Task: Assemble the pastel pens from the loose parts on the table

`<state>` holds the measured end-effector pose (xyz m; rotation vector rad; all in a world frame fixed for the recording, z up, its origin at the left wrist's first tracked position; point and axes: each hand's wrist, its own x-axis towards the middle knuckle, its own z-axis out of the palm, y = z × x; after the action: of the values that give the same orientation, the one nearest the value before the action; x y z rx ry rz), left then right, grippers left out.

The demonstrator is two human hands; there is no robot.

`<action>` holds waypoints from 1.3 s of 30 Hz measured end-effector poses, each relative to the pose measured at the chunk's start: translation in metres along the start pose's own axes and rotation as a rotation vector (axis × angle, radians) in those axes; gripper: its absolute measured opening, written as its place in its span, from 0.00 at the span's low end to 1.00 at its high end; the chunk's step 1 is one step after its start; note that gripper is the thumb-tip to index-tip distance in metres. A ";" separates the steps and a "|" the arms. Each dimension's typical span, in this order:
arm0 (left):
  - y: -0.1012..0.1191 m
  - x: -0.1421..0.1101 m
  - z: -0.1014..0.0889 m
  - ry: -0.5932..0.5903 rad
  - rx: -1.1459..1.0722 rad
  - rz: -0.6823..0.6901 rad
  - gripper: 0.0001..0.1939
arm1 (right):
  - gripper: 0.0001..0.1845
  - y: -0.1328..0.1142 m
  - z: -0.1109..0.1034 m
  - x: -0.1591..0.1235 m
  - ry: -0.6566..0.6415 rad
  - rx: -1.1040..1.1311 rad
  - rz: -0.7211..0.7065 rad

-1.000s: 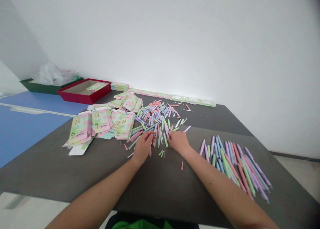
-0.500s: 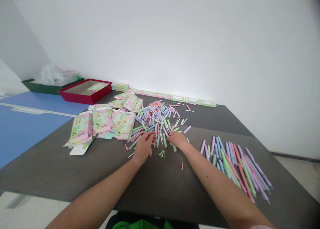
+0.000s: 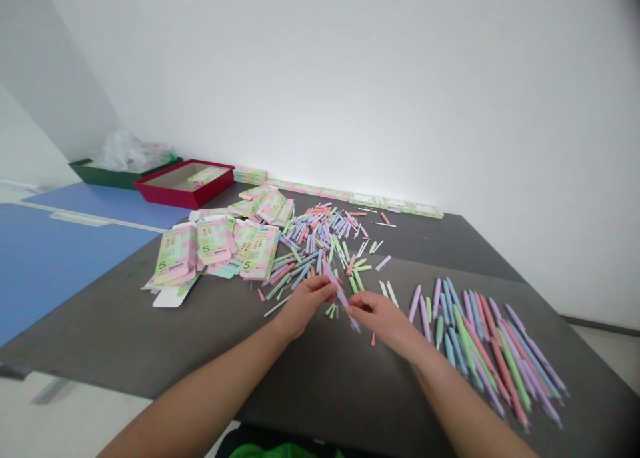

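Right hand: pinching a slim lilac plastic pen near its lower end.
Left hand: curling beside the pen, grip cannot be told.
Pen location: between hands, upper end pointing 11 o'clock.
Handling: judged light, stiff, slippery; mid-barrel hold seems best.

Left hand, right hand, close together

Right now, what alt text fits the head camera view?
The left hand and right hand hold a lilac pen above a dark table, beside a heap of pastel pen parts. Loose pastel pens lie to the right, flat printed cartons to the left.
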<state>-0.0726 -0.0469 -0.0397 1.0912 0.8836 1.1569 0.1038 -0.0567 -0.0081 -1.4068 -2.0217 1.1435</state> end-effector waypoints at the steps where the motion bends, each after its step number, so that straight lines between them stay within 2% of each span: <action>1: 0.002 -0.001 0.000 -0.001 0.009 0.015 0.12 | 0.12 0.000 0.002 -0.004 0.000 0.049 -0.018; 8: 0.011 -0.006 0.005 0.014 0.056 0.016 0.11 | 0.15 0.013 0.007 -0.021 -0.038 0.350 -0.053; 12: 0.004 -0.003 0.005 0.035 -0.102 -0.037 0.12 | 0.27 0.023 0.011 -0.028 -0.095 0.553 -0.118; 14: 0.000 -0.002 0.004 0.007 -0.188 -0.078 0.12 | 0.26 0.028 0.014 -0.029 -0.084 0.608 -0.118; 18: -0.004 -0.001 0.004 -0.025 -0.221 -0.106 0.11 | 0.23 0.033 0.017 -0.029 -0.048 0.594 -0.088; 21: -0.003 -0.003 0.005 -0.020 -0.164 -0.098 0.11 | 0.25 0.030 0.017 -0.030 -0.063 0.618 -0.040; 25: -0.005 -0.006 0.010 -0.090 -0.094 -0.096 0.11 | 0.28 0.021 0.017 -0.037 -0.085 0.602 0.023; 29: -0.007 -0.007 0.011 -0.113 -0.243 -0.189 0.11 | 0.32 0.020 0.018 -0.048 -0.112 0.656 -0.089; 34: -0.008 -0.008 0.010 -0.159 -0.332 -0.273 0.11 | 0.18 0.031 0.026 -0.051 -0.023 0.606 -0.073; 39: -0.007 -0.009 0.011 -0.161 -0.332 -0.255 0.11 | 0.20 0.031 0.027 -0.053 -0.049 0.638 -0.146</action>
<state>-0.0627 -0.0579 -0.0433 0.7641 0.6550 0.9480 0.1226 -0.1110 -0.0432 -0.9007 -1.5425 1.5763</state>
